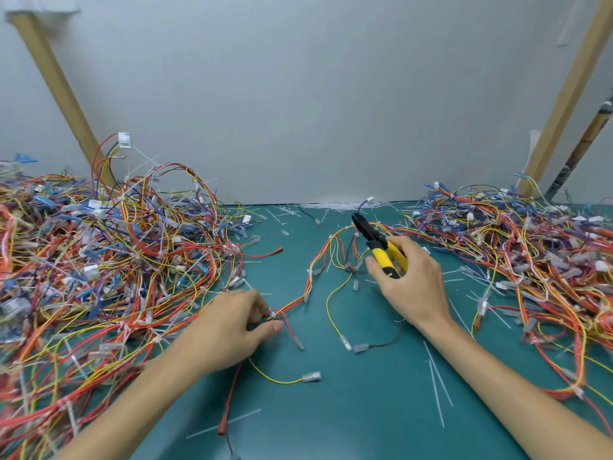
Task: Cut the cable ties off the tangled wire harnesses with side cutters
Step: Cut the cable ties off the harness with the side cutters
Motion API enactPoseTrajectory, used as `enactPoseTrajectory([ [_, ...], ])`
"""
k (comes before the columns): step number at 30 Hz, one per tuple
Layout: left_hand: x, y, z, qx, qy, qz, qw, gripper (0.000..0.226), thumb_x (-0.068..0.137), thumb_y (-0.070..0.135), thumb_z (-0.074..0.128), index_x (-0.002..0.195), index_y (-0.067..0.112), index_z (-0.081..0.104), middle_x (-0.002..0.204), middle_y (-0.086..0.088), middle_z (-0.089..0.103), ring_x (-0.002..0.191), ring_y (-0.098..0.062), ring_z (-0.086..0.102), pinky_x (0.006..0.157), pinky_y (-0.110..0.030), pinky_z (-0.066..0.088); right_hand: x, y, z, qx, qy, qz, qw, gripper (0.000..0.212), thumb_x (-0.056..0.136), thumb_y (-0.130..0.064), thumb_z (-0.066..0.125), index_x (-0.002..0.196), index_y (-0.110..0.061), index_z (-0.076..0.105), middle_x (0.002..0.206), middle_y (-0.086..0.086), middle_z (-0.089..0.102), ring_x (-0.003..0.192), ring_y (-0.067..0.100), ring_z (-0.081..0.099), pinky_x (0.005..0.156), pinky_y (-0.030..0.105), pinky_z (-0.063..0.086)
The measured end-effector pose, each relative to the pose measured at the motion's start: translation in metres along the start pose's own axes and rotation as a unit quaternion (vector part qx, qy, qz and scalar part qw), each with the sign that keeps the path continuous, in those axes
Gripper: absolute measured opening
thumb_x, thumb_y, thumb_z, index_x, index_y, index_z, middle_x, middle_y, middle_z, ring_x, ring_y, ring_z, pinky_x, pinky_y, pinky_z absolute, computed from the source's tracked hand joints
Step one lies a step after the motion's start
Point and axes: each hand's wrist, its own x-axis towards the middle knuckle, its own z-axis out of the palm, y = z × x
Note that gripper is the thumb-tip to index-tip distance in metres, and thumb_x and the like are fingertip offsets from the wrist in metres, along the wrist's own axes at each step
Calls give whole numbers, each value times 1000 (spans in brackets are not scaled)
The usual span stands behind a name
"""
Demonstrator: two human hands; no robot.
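On the green table point(365, 410), between two heaps of wires, the side cutters point(381, 247) sit in the right hand point(411, 287), whose grip is curled round the yellow handles. The black nose lies over the far loop of the loose harness point(318, 260); whether the blades are parted I cannot tell. Left of the cutters and nearer the person, the left hand point(229, 330) has its grip pinched on the red wires of that harness at a small white cable tie point(272, 315).

The chief danger is nicking a wire instead of a tie — the ties hug thin red and yellow strands closely, so a nose pushed in too deep would bite insulation. The harness near the cutters is unheld, well apart from the pinching fingers, and may slide or twist as the blades close. If the cutters are brought to the pinched tie, the fingertips sit just beside the cut. Off-cuts point(438, 396) already litter the table near the cutters — another tail could spring away.
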Motion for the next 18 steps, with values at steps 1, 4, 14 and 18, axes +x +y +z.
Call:
enactPoseTrajectory([
  [1,2,4,5,-15,31,-11,999,23,90,47,61,96,25,63,80,13,62,73,-3,54,66,-22,39,-2,-2,-2,13,0,-13,1000,22,80,-47,67,91,-31,57,77,-12,57,69,7,51,65,25,38],
  [4,12,13,14,-56,65,-44,995,16,93,35,61,87,21,67,66,13,63,65,-5,58,60,-19,39,-4,-6,-5,69,7,-27,997,20,81,-49,62,71,-33,54,58,-10,53,59,6,53,54,12,34],
  [14,46,36,19,-585,-78,-165,790,28,103,16,44,92,-3,61,73,-11,73,60,-15,71,55,-19,56,-6,-14,-4,385,-80,110,913,37,85,-41,57,86,-5,66,67,15,65,55,31,65,52,38,55],
  [18,61,29,23,-645,-63,-163,744,34,104,16,39,90,-6,61,68,-12,72,57,-16,71,52,-19,55,-2,-11,-7,429,-142,177,874,43,82,-46,55,79,-3,63,61,17,62,45,29,59,46,29,50],
])
